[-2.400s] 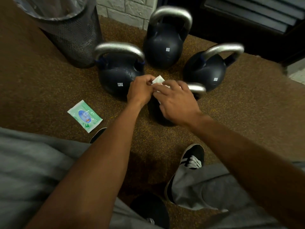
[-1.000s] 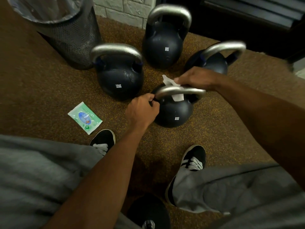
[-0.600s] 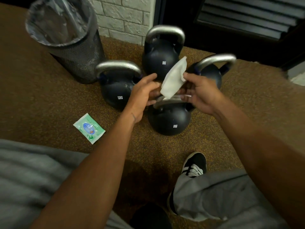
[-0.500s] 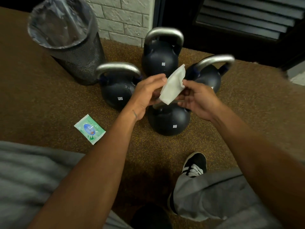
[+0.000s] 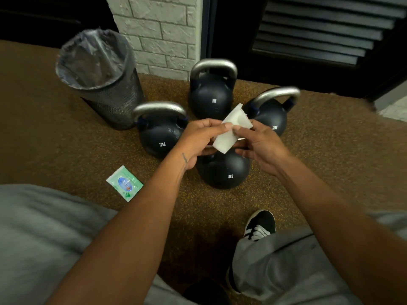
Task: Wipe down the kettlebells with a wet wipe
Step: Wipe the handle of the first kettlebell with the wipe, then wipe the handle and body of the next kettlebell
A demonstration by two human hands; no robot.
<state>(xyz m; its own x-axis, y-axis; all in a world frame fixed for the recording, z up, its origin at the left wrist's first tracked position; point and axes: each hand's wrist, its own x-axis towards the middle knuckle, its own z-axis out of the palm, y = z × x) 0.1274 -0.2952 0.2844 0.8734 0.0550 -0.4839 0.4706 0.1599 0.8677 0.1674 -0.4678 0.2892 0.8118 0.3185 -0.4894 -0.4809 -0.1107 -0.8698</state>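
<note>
Item one, wet wipe (image 5: 231, 130): white, partly folded, held up in the air between both hands, directly over the nearest kettlebell (image 5: 222, 170), touching none of the weights as far as I could tell. Item two, left hand (image 5: 202, 142): thumb and fingers pinched on the wipe's left edge. Item three, right hand (image 5: 259, 146): fingertips pinched on the wipe's right edge, palm turned inward. Item four, nearest kettlebell: dark ball marked 8KG, standing on the floor (image 5: 66, 150), its handle almost wholly hidden behind the hands. Item five, left kettlebell (image 5: 158, 137): marked 12KG, silver handle upright, a glossy patch on its right shoulder, just beside the nearest one. Item six, far kettlebell (image 5: 210, 95): marked 8KG, handle upright, close to the wall. Item seven, right kettlebell (image 5: 271, 115): handle angled toward the right, marking too blurred for me to read with certainty. The four stood clustered close together. Item eight, wipe packet (image 5: 124, 183): green and white with a blue label, lying flat on the floor left of the left forearm. Item nine, mesh bin (image 5: 110, 95): black, lined with a clear bag, standing just behind the left kettlebell. Item ten, shoe (image 5: 259, 225): black with white stripes, below the nearest kettlebell, grey trousers (image 5: 44, 238) on either side. Background, I logged a pale brick wall (image 5: 158, 29) and a dark louvred door (image 5: 319, 29).
</note>
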